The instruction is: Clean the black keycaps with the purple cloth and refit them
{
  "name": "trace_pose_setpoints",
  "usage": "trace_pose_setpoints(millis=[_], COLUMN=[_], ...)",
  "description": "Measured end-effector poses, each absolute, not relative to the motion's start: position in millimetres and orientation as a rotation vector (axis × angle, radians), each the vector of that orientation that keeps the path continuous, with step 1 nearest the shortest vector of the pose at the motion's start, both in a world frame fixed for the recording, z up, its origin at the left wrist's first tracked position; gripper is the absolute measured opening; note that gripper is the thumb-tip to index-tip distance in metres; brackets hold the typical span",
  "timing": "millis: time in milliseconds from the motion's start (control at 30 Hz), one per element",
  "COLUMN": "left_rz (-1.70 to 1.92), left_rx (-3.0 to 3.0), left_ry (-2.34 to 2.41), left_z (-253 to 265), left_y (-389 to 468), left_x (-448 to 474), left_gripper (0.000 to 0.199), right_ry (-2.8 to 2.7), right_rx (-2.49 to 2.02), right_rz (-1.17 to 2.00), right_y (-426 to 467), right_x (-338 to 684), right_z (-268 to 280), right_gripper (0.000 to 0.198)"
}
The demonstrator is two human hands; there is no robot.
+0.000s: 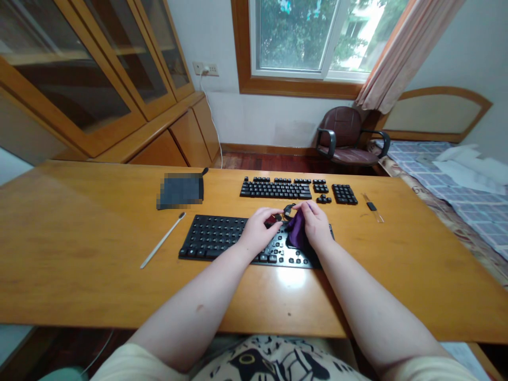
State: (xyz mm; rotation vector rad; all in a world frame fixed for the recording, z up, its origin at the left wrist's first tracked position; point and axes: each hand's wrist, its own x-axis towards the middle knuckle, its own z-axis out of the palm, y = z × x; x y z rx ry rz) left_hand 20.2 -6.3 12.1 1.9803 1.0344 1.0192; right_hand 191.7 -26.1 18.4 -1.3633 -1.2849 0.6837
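A black keyboard (214,227) lies flat before me, with most of its keycaps off and the small square switches showing. My right hand (316,226) pinches a purple cloth (297,232), which hangs over the keyboard's right part. On the left, my left hand (260,230) rests over the keyboard's middle, thumb and forefinger curled around something dark red that I cannot make out. Between the two hands is a small coil of black cable (289,211), close to the fingertips. My fingers partly hide the keyboard's back edge.
Loose black keycaps (278,189) stand in rows behind the keyboard, with number-pad keycaps (344,194) to their right. A wire keycap puller (371,206) lies farther right. To the left are a white-handled brush (162,241) and a dark pouch (181,190). The wooden table (95,238) has its front edge near my body.
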Motion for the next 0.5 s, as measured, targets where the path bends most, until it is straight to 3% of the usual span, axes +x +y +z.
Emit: trace_pose_setpoints(millis=[100,333,500], left_rz=[1.056,1.114,1.179], left_rx=[1.8,1.476,1.469], left_ry=[0.992,0.934,0.992], left_z=[5,-5,-8], left_y=[-5,0,3], left_x=[24,27,26], left_gripper=[0.024,0.03,0.029], right_ry=[-1.23,-1.204,-1.093], right_rx=[-1.393,-1.034,-1.04], right_rz=[0.672,1.119,1.22], right_y=[-27,-24,-21], right_x=[192,183,185], right_z=[15,-1,-5], right_gripper=[0.037,0.046,0.031])
